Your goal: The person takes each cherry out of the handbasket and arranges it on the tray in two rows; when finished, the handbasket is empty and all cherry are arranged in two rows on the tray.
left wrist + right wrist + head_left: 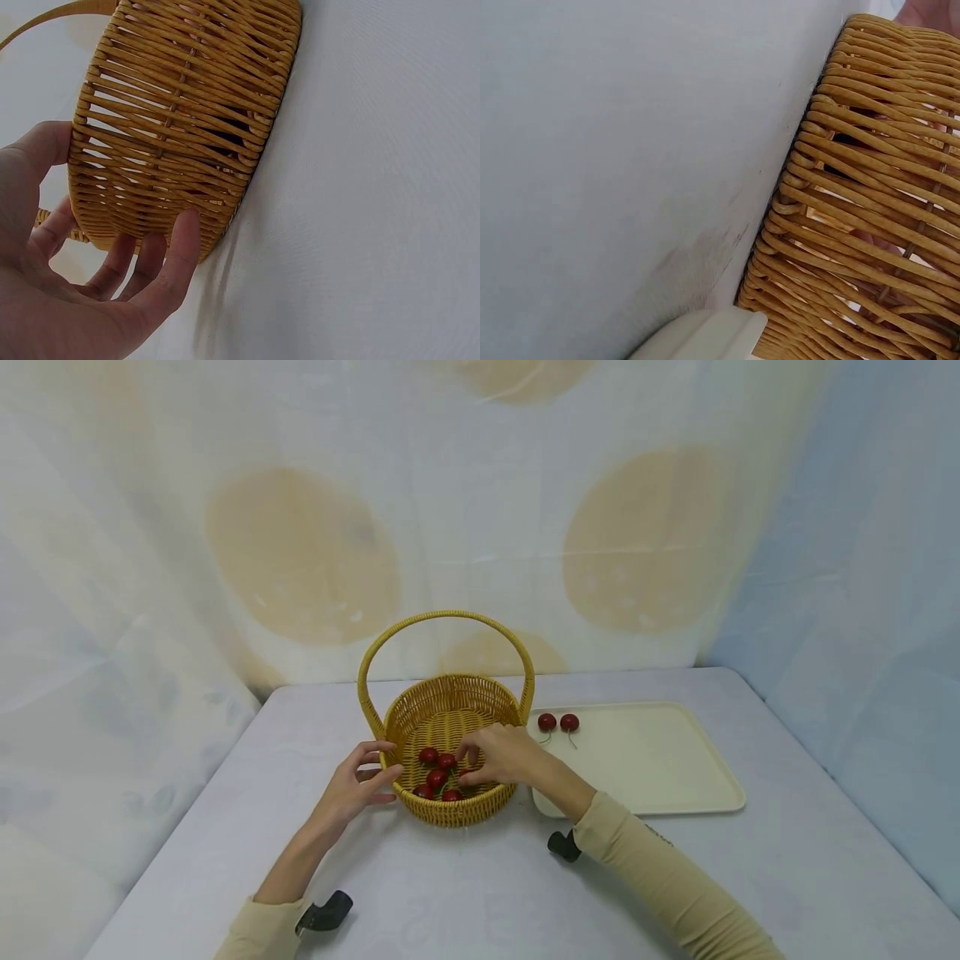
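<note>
A yellow wicker basket (457, 814) with a tall arched handle holds several dark red cherries (437, 778). My left hand (358, 783) holds the basket's left side, its thumb (51, 141) at the rim and its fingers bent along the outer weave. Over the basket's right rim reaches my right hand (504, 753), fingers bent down inside. A partly covered cherry (464, 772) shows between its thumb and fingertips; I cannot tell whether they pinch it. In the right wrist view the basket's woven wall (877, 195) hides most of that hand.
A cream tray (645, 768) lies right of the basket, with two stemmed cherries (558, 722) at its back left corner. The white tabletop (450, 893) stretches in front. Black wrist-worn pieces (327, 912) hang by both sleeves. Patterned cloth (480, 527) rises behind the table.
</note>
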{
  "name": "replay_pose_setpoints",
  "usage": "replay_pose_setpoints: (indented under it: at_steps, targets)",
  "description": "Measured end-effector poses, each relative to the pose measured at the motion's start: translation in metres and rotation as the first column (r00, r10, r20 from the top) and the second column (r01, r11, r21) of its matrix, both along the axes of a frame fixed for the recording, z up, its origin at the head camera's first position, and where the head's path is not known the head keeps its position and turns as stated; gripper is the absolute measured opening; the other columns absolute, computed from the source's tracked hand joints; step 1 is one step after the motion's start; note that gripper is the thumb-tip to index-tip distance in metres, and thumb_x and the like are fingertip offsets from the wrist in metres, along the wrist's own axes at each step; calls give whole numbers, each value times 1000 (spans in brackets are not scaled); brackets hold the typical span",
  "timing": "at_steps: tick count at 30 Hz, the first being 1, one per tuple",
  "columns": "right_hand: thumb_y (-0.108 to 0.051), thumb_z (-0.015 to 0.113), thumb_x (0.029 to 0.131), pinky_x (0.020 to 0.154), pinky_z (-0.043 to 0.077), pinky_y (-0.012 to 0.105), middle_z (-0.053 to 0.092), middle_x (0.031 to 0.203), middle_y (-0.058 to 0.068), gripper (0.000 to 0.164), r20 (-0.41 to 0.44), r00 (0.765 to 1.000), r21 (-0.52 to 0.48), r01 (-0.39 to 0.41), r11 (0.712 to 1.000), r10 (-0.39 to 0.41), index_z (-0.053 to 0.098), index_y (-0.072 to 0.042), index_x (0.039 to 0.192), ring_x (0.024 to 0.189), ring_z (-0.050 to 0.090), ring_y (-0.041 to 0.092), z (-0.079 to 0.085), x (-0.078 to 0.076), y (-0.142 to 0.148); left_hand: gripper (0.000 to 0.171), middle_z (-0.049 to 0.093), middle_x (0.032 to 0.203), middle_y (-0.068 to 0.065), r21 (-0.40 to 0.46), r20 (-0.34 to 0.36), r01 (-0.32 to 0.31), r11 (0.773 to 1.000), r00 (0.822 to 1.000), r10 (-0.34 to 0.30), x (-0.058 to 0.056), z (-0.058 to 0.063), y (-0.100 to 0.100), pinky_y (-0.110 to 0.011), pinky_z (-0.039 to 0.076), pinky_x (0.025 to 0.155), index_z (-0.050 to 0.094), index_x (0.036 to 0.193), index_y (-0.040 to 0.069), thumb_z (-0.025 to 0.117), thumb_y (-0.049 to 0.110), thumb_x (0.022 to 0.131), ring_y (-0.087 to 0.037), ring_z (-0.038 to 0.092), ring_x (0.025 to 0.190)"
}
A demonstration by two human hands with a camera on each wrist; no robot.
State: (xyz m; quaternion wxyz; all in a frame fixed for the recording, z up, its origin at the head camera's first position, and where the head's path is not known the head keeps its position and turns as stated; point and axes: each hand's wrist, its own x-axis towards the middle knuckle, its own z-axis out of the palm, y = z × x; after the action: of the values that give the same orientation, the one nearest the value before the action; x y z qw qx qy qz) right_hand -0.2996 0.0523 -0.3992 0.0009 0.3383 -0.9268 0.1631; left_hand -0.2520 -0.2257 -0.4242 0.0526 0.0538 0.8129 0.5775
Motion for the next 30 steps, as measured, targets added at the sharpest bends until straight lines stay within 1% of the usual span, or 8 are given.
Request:
replay_pose_setpoints:
  at_steps: [4,9,14,18,25,30]
  targets:
    - [-48,76,82,58,47,25,70,84,-9,36,2,1000,-17,-1,1000,1,72,-23,108,77,62,7,0,0,0,55,43,136,-16,2,1,1,1000,1000,-1,0,0,1,-45,61,84,46,138,18,69,37,92,-33,55,121]
    - [-45,77,82,53,46,23,66,73,-12,34,11,1000,-35,-14,999,14,72,-21,106,66,58,2,0,1,0,56,43,135,-16,1,6,-2,1000,1000,2,0,0,1,-44,61,83,46,137,18,70,38,90,-31,57,118]
    - [-43,76,84,54,47,23,68,73,-16,27,-7,1000,-23,-19,1000,19,72,-23,101,69,62,2,0,1,0,57,42,135,-16,2,5,-4,1000,1000,4,0,1,1,-45,61,84,46,137,17,70,39,91,-32,55,119]
    - [-41,76,84,56,47,23,69,76,-15,23,-9,1000,-12,-21,1000,21,72,-23,99,73,63,4,1,0,0,58,42,136,-17,1,5,-3,1000,1000,3,0,1,1,-45,61,83,45,139,16,70,39,91,-33,55,120]
    - [-41,77,83,60,49,26,70,82,-14,27,19,1000,50,-2,999,1,73,-24,104,79,65,9,4,1,-2,57,43,136,-17,1,5,-1,1000,1000,1,0,1,1,-44,61,84,45,138,17,70,39,91,-32,56,119]
    - [-43,78,81,60,49,26,71,83,-12,29,20,1000,63,3,998,-4,74,-24,104,79,65,9,6,2,-2,56,43,135,-16,2,6,6,1000,1000,-6,-3,-1,0,-44,61,84,45,137,17,69,39,91,-32,56,120]
